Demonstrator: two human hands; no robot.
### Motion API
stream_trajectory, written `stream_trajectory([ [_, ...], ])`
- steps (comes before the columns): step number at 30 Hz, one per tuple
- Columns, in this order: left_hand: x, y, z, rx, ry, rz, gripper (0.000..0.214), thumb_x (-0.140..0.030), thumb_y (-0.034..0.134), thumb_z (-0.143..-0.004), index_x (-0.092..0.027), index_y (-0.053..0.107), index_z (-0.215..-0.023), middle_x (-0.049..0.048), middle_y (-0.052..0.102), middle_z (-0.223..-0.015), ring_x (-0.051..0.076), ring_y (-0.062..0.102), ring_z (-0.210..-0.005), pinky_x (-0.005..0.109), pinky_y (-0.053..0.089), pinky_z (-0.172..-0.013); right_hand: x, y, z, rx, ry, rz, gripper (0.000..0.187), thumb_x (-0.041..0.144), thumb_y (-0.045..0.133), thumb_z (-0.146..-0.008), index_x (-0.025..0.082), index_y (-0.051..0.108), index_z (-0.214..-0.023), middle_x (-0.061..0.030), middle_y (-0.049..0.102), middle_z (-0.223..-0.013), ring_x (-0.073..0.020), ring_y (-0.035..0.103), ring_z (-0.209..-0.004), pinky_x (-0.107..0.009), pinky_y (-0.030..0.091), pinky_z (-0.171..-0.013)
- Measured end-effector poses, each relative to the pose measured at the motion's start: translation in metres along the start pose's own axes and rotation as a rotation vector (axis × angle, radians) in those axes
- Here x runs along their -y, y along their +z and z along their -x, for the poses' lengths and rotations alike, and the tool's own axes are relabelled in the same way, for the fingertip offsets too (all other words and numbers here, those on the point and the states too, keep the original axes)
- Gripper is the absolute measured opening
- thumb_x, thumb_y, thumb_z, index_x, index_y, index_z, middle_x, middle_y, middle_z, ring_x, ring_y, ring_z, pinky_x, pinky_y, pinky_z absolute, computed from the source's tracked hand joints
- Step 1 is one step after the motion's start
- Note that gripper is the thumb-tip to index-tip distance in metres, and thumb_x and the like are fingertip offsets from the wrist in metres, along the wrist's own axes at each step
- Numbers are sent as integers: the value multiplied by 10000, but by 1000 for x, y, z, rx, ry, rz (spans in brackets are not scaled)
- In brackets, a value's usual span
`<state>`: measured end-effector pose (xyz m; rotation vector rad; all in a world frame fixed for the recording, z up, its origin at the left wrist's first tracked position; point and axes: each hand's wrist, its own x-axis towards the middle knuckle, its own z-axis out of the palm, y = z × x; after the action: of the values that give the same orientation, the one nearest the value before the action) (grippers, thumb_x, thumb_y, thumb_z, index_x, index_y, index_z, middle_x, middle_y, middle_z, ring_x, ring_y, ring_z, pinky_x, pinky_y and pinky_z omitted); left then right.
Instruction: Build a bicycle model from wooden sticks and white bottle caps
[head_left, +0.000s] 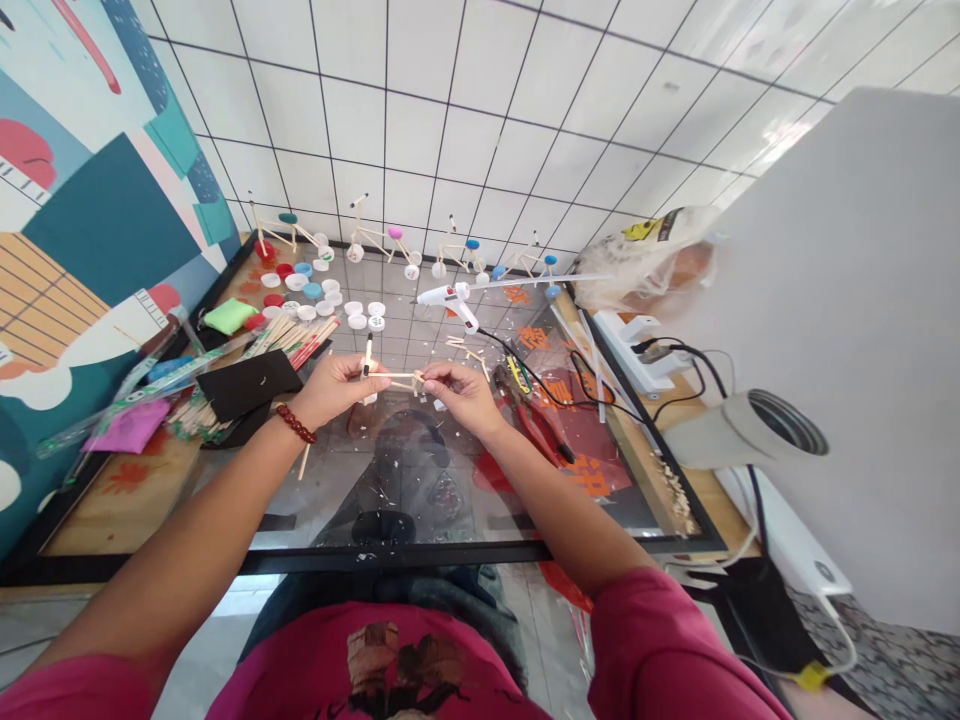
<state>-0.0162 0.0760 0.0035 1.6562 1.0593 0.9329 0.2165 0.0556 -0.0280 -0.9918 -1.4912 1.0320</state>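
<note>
Stick frame (401,380), apparently pinched between both hands (337,390) (461,392)

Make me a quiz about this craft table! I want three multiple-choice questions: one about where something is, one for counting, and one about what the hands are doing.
1. Where is the white hot glue gun?
A. On the glass tabletop
B. Inside a box
C. On the floor

2. How many stick bicycles with bottle-cap wheels stand in the far row?
A. Two
B. Four
C. Seven

3. What is happening to the small wooden stick frame?
A. It lies alone on the glass
B. The left hand and right hand hold it together
C. It hangs from a string

Answers:
1. A, it lies on the glass beyond the hands.
2. B, four stand along the far edge.
3. B, fingers of both hands grip it.
</note>
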Motion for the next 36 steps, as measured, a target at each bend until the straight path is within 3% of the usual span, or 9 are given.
stream_trajectory([
  [3,0,0,0,-5,-2,-4,343,-470,784,-685,-145,762,-795,30,676,-656,134,559,-574,242,438,-551,-2,-1,0,-10,29,3,459,557,811,-696,222,710,-993,-25,727,-869,-126,604,-688,-272,511,-657],
  [6,1,0,0,-3,2,-5,345,-475,781,-689,-146,762,-789,31,676,-652,130,554,-569,241,436,-548,-3,-3,-1,-48,7,45,491,509,841,-670,230,725,-1058,-29,732,-933,-117,566,-681,-271,501,-645],
  [12,2,0,0,5,2,2,366,-490,785,-690,-145,767,-810,43,689,-687,141,573,-604,251,445,-576,-1,-4,-1,-7,-40,95,324,488,796,-741,244,793,-954,-66,768,-989,-188,674,-874,-340,536,-809],
  [36,7,6,0,-49,4,2,328,-458,783,-691,-152,764,-807,18,670,-667,125,548,-583,236,422,-562,-5,-5,-3,-14,-7,36,269,460,813,-725,260,802,-904,-49,776,-972,-197,695,-874,-343,545,-795],
])
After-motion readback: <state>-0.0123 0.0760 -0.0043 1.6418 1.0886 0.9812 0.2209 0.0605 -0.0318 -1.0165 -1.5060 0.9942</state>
